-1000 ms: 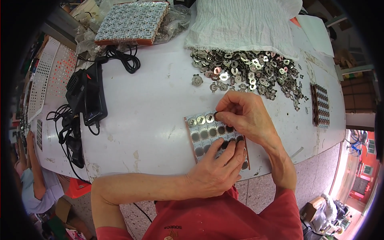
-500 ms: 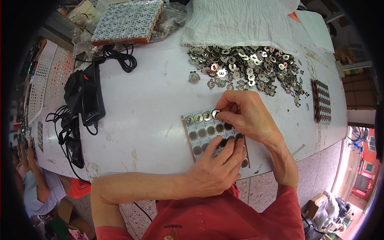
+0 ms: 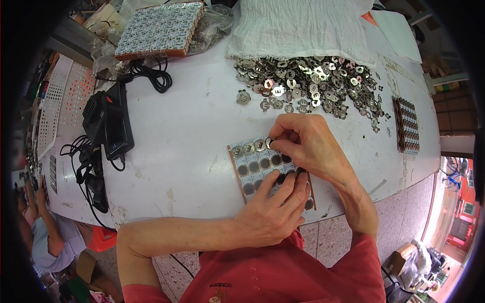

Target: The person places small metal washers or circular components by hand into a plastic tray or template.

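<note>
A white circuit board panel [image 3: 245, 178] with rows of round dark pads lies flat near the table's front edge. Several round metal clips [image 3: 248, 148] sit along its far row, from the left corner inward. At the right end of these, my right hand [image 3: 314, 147] pinches another round metal clip [image 3: 271, 143] between thumb and fingers, at the board's surface; my fingers partly cover it. My left hand [image 3: 273, 214] rests on the nearer part of the panel with fingers apart, holding nothing, and hides several pads.
Beyond my hands lies a big heap of loose metal clips [image 3: 323, 83], partly under a white cloth sack [image 3: 303, 30]. A stack of panels [image 3: 159, 29] stands far left, near a black device [image 3: 108, 116] with cables. More panels [image 3: 406, 126] lie at right. Another person's arms [image 3: 45, 212] show far left.
The view has shifted slightly. The pinched clip now lies flatter against the panel, in line with the row. My left hand stays on the panel.
</note>
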Demonstrator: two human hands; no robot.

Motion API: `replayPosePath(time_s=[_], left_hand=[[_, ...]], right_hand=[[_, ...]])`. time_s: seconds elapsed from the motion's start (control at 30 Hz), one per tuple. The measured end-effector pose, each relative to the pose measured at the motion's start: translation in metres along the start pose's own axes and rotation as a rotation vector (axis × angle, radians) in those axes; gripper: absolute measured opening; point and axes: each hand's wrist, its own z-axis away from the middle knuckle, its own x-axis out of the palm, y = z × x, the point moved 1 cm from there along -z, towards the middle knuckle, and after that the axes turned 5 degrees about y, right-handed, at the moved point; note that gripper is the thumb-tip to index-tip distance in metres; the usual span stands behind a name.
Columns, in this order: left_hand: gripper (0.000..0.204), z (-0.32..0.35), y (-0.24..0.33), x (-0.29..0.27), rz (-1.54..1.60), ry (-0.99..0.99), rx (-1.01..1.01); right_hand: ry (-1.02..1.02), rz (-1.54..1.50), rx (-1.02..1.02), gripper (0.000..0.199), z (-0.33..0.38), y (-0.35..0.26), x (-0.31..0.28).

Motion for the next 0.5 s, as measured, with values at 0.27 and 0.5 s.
replayPosePath(time_s=[0.27, 0.5], left_hand=[[0.061, 0.003, 0.001, 0.001, -0.053, 0.022, 0.003], [0.064, 0.004, 0.000, 0.002, -0.050, 0.033, 0.004]], right_hand=[[0.162, -0.126, 0.041, 0.017, -0.005, 0.000, -0.009], [0.391, 0.230, -0.356, 0.019, -0.025, 0.011, 0.009]])
